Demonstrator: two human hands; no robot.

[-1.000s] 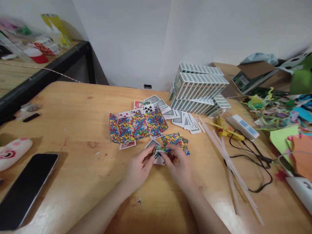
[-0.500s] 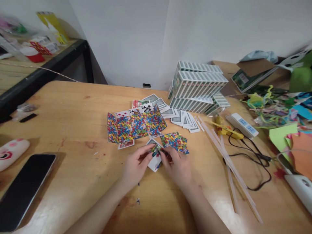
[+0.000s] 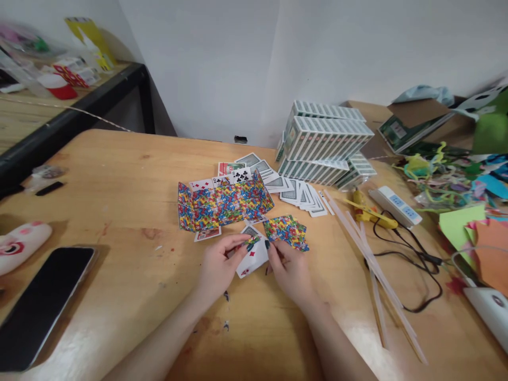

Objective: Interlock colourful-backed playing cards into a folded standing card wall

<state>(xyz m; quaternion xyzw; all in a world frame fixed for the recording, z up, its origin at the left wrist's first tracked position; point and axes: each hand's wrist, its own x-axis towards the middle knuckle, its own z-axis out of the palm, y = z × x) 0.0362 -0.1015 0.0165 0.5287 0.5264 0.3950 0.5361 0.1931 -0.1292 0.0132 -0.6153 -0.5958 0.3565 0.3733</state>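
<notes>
Between my hands is a white playing card (image 3: 251,258) with a red diamond, face up and set at a slant. The thumb and fingers of my left hand (image 3: 219,263) pinch a small piece of multicoloured patterned paper (image 3: 253,241) over the card's upper part. My right hand (image 3: 291,269) is closed at the card's right edge, its fingertips partly hidden. A patterned paper sheet (image 3: 286,232) lies just beyond it. Behind my hands stands a folded panel (image 3: 228,203) in the same pattern, with playing cards (image 3: 222,182) showing along its top edge.
Face-down cards (image 3: 304,197) fan out behind, near stacked card boxes (image 3: 329,138). To the right are translucent glue sticks (image 3: 369,259), a yellow glue gun (image 3: 363,206), a power strip (image 3: 397,205) and coloured scraps (image 3: 462,227). A phone (image 3: 45,307) lies at left.
My right fingertips have moved slightly away from the left ones, toward the card's right edge. More of the card's face shows now. The whole view has shifted a little.
</notes>
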